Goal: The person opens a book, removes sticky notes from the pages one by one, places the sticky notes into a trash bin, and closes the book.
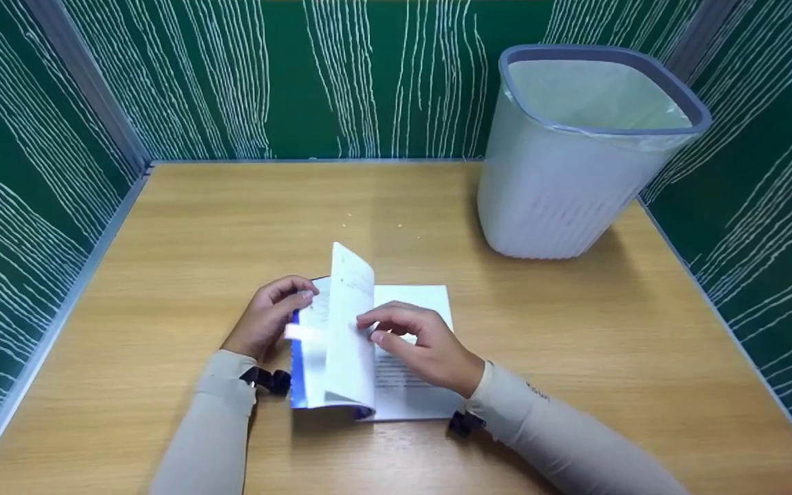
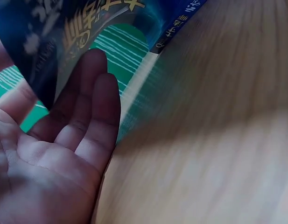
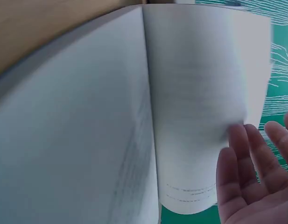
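An open book [image 1: 410, 399] with printed white pages and a blue cover [image 2: 101, 14] lies before me. My left hand [image 1: 272, 313] pinches its left edge, thumb on the page side and fingers behind; the left wrist view shows the cover lifted clear of the tabletop. A raised page [image 1: 351, 330] stands up near the middle of the book, bending over. The fingers of my right hand [image 1: 430, 344] touch that page, fairly straight in the right wrist view. A blurred white strip [image 1: 304, 333] sticks out past the left edge.
A tall white bin [image 1: 561, 185] with a grey rim and a liner stands at the back right of the wooden table [image 1: 231, 227]. Several tiny pale bits [image 1: 348, 220] lie beyond the book. Green panels [image 1: 286, 82] with white lines enclose the back and sides.
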`<act>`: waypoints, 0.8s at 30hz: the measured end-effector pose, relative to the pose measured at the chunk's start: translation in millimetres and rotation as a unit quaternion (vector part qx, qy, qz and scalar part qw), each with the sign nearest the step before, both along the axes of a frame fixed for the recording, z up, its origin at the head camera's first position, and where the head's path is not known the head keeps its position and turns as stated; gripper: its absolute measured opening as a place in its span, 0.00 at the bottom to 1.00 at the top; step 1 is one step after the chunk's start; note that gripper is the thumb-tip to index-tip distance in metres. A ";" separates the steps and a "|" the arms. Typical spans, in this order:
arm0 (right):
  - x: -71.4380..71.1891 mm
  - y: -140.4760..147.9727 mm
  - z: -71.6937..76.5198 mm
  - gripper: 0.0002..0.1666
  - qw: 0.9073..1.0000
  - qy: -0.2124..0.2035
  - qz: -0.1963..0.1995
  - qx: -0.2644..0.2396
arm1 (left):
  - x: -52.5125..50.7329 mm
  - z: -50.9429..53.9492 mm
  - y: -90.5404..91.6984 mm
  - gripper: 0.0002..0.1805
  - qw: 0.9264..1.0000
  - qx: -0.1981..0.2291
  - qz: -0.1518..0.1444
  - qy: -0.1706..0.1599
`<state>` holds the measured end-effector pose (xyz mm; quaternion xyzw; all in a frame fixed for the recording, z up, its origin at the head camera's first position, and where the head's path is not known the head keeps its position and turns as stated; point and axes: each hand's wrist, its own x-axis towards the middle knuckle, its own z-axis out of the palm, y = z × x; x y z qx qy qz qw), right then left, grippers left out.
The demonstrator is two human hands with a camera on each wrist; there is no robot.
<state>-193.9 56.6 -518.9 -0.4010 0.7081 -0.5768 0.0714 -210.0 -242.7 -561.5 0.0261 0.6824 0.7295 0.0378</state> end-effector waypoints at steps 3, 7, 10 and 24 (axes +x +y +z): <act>1.1 -1.1 -3.3 0.17 0.999 0.046 -0.013 0.011 | 2.0 4.1 5.1 0.15 1.000 0.009 -0.001 0.023; 3.7 -2.9 -3.6 0.18 0.997 0.078 -0.009 0.020 | 6.8 9.3 17.0 0.16 0.999 0.006 0.002 0.053; 4.4 -3.7 -3.1 0.18 0.996 0.085 -0.012 0.019 | 10.1 12.1 26.5 0.16 0.998 0.004 0.000 0.061; 2.6 -2.7 -7.1 0.14 0.996 0.078 -0.031 0.016 | 12.1 13.9 41.0 0.18 0.999 0.000 -0.023 0.031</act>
